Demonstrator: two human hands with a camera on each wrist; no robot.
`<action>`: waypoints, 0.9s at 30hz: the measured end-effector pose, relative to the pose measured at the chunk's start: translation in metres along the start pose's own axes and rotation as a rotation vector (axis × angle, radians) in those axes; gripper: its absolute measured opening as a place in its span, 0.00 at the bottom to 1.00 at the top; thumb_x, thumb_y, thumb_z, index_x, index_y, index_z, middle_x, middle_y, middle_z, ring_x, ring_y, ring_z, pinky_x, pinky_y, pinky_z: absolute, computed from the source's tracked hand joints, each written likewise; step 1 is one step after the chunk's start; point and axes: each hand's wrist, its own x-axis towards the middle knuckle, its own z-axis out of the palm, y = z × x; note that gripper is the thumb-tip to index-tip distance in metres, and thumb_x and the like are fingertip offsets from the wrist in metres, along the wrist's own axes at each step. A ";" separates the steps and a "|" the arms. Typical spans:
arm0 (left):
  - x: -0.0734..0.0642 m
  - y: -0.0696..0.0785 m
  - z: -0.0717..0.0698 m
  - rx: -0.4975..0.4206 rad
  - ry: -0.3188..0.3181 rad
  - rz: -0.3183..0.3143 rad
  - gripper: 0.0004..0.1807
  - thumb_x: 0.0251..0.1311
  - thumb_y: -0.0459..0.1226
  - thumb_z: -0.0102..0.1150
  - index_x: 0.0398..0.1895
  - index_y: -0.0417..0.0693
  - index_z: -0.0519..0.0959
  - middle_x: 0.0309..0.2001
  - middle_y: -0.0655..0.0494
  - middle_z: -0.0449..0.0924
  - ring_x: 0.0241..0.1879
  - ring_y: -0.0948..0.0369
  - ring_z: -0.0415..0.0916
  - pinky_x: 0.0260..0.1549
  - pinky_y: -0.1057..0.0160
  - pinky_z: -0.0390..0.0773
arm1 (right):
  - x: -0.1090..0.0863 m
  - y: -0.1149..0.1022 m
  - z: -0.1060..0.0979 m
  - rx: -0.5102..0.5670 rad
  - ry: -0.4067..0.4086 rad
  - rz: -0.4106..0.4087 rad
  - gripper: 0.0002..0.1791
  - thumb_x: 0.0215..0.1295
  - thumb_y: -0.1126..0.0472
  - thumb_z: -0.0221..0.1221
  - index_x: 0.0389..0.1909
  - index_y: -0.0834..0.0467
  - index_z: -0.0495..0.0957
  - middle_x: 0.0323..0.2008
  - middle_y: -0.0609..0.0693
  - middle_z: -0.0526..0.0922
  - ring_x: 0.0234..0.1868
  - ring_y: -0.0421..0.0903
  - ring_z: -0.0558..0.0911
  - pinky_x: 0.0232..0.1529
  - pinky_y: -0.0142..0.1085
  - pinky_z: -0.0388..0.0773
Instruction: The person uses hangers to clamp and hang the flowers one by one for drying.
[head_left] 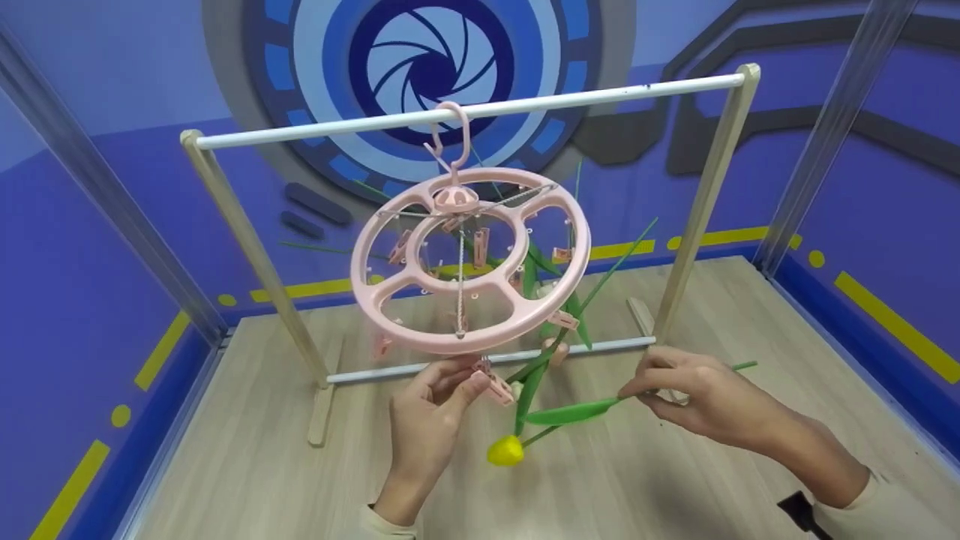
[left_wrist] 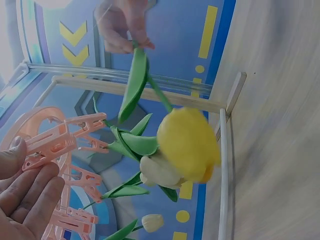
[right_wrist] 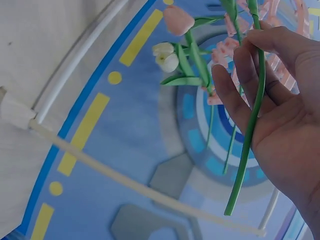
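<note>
A pink round clip hanger (head_left: 360, 300) hangs by its hook from a white rail. Below its front edge my left hand (head_left: 431, 427) pinches a pink clothespin (head_left: 495, 388) between thumb and fingers; in the left wrist view its jaws look parted, with no stem plainly between them. My right hand (head_left: 712, 405) pinches the green stem (right_wrist: 250, 145) of an artificial yellow tulip (head_left: 505, 451). The stem lies across the palm in the right wrist view. The yellow bloom points down toward the left, near the clothespin, apart from the left hand.
Other artificial tulips hang head down from the hanger's clips, among them a pink tulip (right_wrist: 178, 20) and a white tulip (right_wrist: 166, 57). The rack has wooden legs (head_left: 251, 247) and a white top rail (head_left: 600, 96). Blue patterned walls (head_left: 885, 225) surround the wooden table (head_left: 247, 480).
</note>
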 end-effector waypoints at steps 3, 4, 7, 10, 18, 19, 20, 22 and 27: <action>0.000 0.001 0.002 0.004 0.003 0.011 0.11 0.64 0.34 0.75 0.48 0.43 0.88 0.43 0.58 0.91 0.44 0.61 0.89 0.50 0.61 0.87 | 0.013 -0.006 0.004 -0.009 -0.014 -0.011 0.27 0.56 0.81 0.71 0.50 0.49 0.87 0.42 0.44 0.82 0.36 0.38 0.79 0.35 0.22 0.76; 0.000 0.002 0.002 0.006 0.005 0.011 0.11 0.64 0.34 0.75 0.48 0.43 0.88 0.43 0.58 0.91 0.44 0.61 0.89 0.50 0.61 0.87 | 0.017 -0.008 0.005 -0.010 -0.019 -0.015 0.26 0.57 0.80 0.70 0.50 0.50 0.87 0.42 0.44 0.83 0.38 0.39 0.80 0.37 0.23 0.77; 0.000 0.003 0.004 0.002 0.007 0.019 0.11 0.63 0.34 0.76 0.47 0.42 0.88 0.43 0.58 0.91 0.44 0.61 0.89 0.49 0.61 0.87 | 0.029 -0.012 0.008 -0.010 -0.039 -0.014 0.24 0.58 0.80 0.70 0.49 0.52 0.85 0.43 0.44 0.84 0.41 0.41 0.84 0.41 0.28 0.83; 0.000 0.004 0.006 -0.009 -0.003 0.020 0.10 0.64 0.34 0.75 0.47 0.43 0.88 0.43 0.58 0.91 0.44 0.61 0.89 0.49 0.61 0.87 | 0.039 -0.015 0.011 0.000 -0.044 -0.019 0.23 0.58 0.81 0.69 0.48 0.53 0.84 0.45 0.45 0.84 0.43 0.44 0.86 0.43 0.35 0.87; 0.001 0.006 0.010 -0.032 -0.017 0.029 0.11 0.63 0.33 0.76 0.47 0.41 0.88 0.42 0.57 0.91 0.44 0.60 0.89 0.49 0.61 0.87 | 0.057 -0.015 0.022 -0.027 0.053 -0.132 0.23 0.54 0.80 0.73 0.46 0.54 0.87 0.44 0.50 0.84 0.44 0.47 0.86 0.44 0.29 0.86; 0.001 0.006 0.010 -0.036 -0.018 0.033 0.11 0.63 0.33 0.76 0.47 0.41 0.88 0.42 0.57 0.91 0.44 0.60 0.89 0.49 0.61 0.87 | 0.059 -0.015 0.024 -0.031 0.065 -0.148 0.23 0.54 0.80 0.74 0.45 0.54 0.87 0.44 0.50 0.84 0.44 0.48 0.86 0.45 0.29 0.86; 0.001 0.006 0.010 -0.037 -0.020 0.039 0.11 0.63 0.33 0.76 0.47 0.40 0.88 0.42 0.57 0.91 0.44 0.59 0.90 0.48 0.61 0.88 | 0.060 -0.016 0.024 -0.037 0.073 -0.156 0.23 0.53 0.80 0.74 0.45 0.54 0.87 0.44 0.49 0.84 0.45 0.48 0.86 0.46 0.29 0.85; 0.000 0.006 0.011 -0.037 -0.023 0.046 0.11 0.63 0.33 0.76 0.47 0.40 0.88 0.41 0.57 0.91 0.44 0.59 0.90 0.48 0.61 0.88 | 0.063 -0.017 0.026 -0.039 0.077 -0.161 0.23 0.54 0.80 0.74 0.45 0.54 0.86 0.44 0.48 0.84 0.45 0.48 0.86 0.48 0.31 0.85; 0.001 0.007 0.013 -0.025 -0.026 0.041 0.11 0.63 0.34 0.76 0.47 0.42 0.88 0.42 0.58 0.91 0.44 0.60 0.89 0.47 0.61 0.88 | 0.070 -0.021 0.029 -0.029 0.054 -0.133 0.21 0.56 0.79 0.74 0.45 0.55 0.85 0.45 0.47 0.85 0.46 0.46 0.86 0.50 0.33 0.85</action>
